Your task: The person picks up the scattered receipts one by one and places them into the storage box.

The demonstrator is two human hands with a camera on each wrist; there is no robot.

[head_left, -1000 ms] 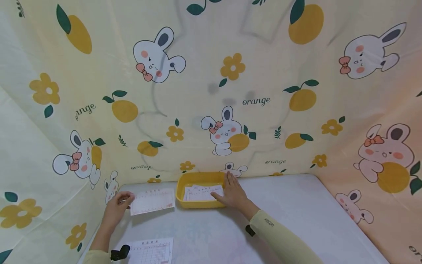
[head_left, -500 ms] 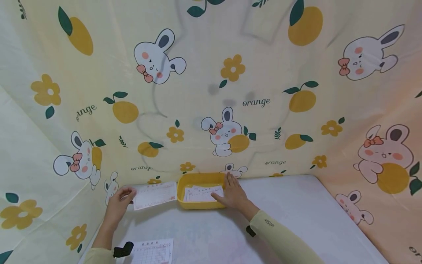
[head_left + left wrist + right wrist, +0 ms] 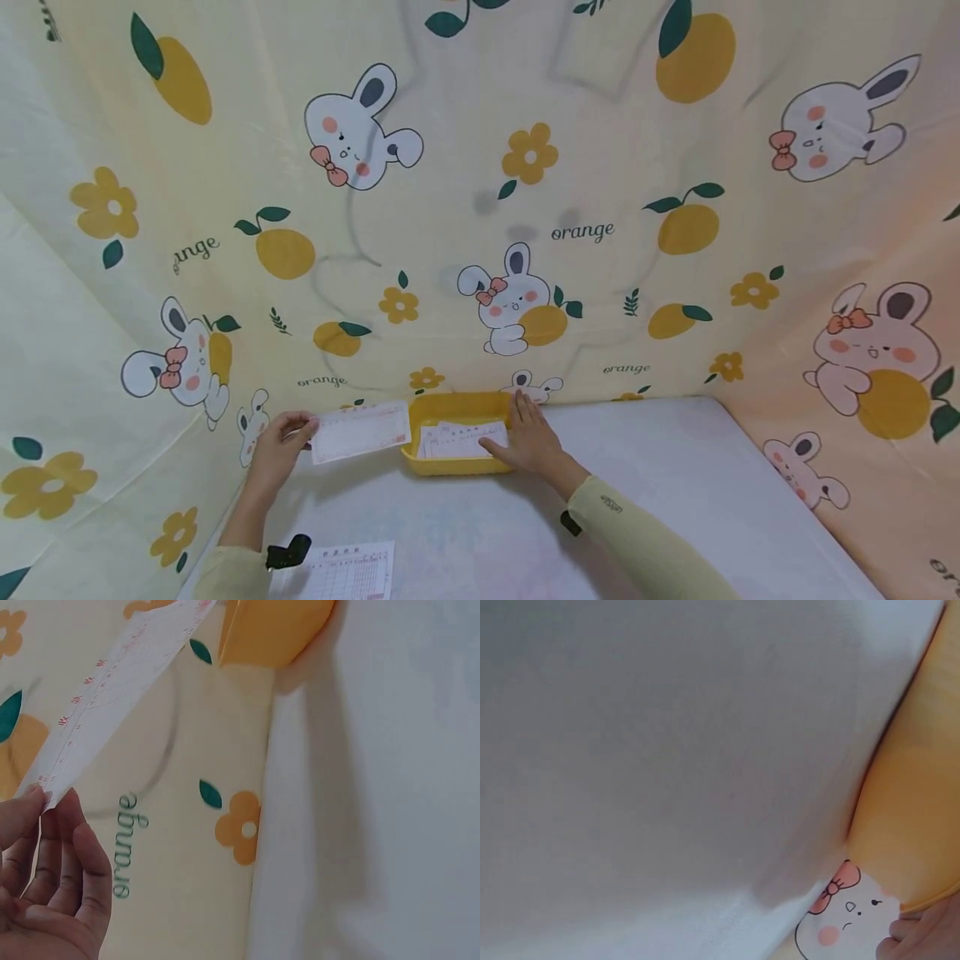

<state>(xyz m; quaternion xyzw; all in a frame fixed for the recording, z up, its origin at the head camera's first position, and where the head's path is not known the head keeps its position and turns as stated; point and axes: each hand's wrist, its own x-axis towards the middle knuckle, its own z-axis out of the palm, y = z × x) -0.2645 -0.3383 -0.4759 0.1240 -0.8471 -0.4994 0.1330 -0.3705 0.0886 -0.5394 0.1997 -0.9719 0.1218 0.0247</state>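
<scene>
My left hand (image 3: 279,448) pinches the left end of a white printed form slip (image 3: 362,432) with red characters. In the left wrist view, thumb and fingertips of the left hand (image 3: 56,874) meet on the slip's end (image 3: 112,694). Its far end is raised at the left rim of a yellow plastic basket (image 3: 457,467). Several similar slips (image 3: 461,442) lie inside that basket. At the right rim rests my right hand (image 3: 534,442), its fingers extended and its thumb reaching inward. The right wrist view catches only a few fingers (image 3: 930,934) beside the basket wall (image 3: 915,787).
Another printed form (image 3: 348,571) lies at the near left of the white table (image 3: 480,533), partly behind the left wrist's black camera strap (image 3: 288,552). A patterned curtain (image 3: 600,317) hangs right behind the basket and along both sides.
The left hand has lifted the slip and carried it rightward and farther back, so its right end now reaches the basket's left rim. My right hand and the basket stay put.
</scene>
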